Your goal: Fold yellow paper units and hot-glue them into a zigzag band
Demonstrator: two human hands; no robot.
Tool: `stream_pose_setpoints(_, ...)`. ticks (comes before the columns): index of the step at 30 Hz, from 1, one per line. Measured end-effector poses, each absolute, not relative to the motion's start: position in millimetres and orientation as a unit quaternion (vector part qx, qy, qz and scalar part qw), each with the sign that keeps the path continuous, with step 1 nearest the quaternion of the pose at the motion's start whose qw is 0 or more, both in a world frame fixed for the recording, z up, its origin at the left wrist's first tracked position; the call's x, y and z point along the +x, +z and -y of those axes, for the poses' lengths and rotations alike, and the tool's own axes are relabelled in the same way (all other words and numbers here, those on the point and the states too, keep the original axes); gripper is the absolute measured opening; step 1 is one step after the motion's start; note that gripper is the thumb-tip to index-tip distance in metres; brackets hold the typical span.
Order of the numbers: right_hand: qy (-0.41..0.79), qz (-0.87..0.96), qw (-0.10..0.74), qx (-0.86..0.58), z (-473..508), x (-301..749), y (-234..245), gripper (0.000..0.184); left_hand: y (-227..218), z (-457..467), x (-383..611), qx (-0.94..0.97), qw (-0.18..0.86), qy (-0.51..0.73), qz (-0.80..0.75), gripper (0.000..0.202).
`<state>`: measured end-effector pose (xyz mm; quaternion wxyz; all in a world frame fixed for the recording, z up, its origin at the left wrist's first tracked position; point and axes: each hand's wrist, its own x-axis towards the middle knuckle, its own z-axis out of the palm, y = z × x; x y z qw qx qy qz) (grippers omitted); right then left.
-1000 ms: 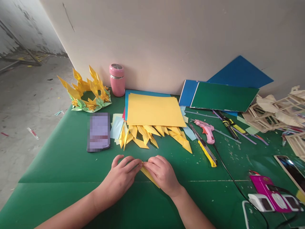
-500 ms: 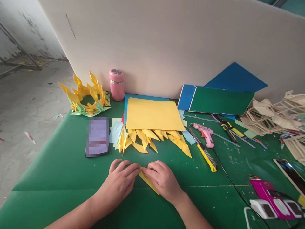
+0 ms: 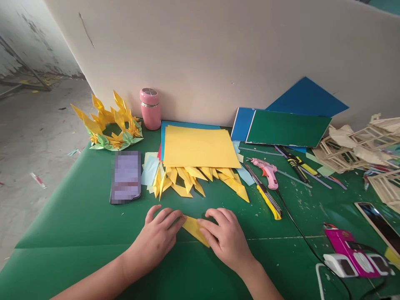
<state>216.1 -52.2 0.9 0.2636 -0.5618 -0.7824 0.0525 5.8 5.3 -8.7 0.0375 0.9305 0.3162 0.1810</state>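
Note:
A small folded piece of yellow paper lies on the green table between my hands. My left hand has its fingers closed on the paper's upper left corner. At its right edge, my right hand touches the paper with curled fingertips, thumb and index finger pressed near the lower right end. Beyond my hands is a pile of folded yellow paper pieces. A stack of flat yellow sheets rests partly over that pile.
A yellow paper crown, a phone and a pink flask stand left. Toward the right lie a yellow utility knife, a pink glue gun with a black cord, a magenta power strip and wooden frames.
My right hand has moved right and its fingers have loosened, uncovering more of the folded yellow paper. The left hand keeps its place at the paper's corner. The view has shifted slightly.

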Motion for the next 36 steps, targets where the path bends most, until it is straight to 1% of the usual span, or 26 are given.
stream_pose_setpoints(5, 0.068, 0.789, 0.257, -0.554, 52, 202, 2, 0.028, -9, -5, 7, 0.926, 0.052, 0.202, -0.316, 0.032)
stream_pose_setpoints(10, 0.093, 0.768, 0.295, -0.561, 47, 187, -10, 0.015, -12, -8, 8, 0.915, 0.082, 0.236, -0.315, 0.030)
stream_pose_setpoints(13, 0.097, 0.755, 0.316, -0.566, 44, 184, -13, 0.017, -9, -12, 7, 0.909, 0.107, 0.238, -0.325, 0.032)
stream_pose_setpoints(20, 0.116, 0.744, 0.334, -0.567, 46, 180, -11, 0.012, -7, -21, 5, 0.893, 0.184, 0.233, -0.338, 0.026)
stream_pose_setpoints(27, 0.107, 0.713, 0.344, -0.602, 48, 173, -11, 0.018, -9, -23, 6, 0.886, 0.202, 0.222, -0.355, 0.025)
stream_pose_setpoints(32, 0.119, 0.704, 0.344, -0.610, 47, 171, -10, 0.010, -6, -24, 7, 0.884, 0.212, 0.216, -0.356, 0.025)
stream_pose_setpoints(36, 0.117, 0.700, 0.339, -0.618, 46, 170, -11, 0.011, -6, -23, 8, 0.880, 0.221, 0.211, -0.364, 0.026)
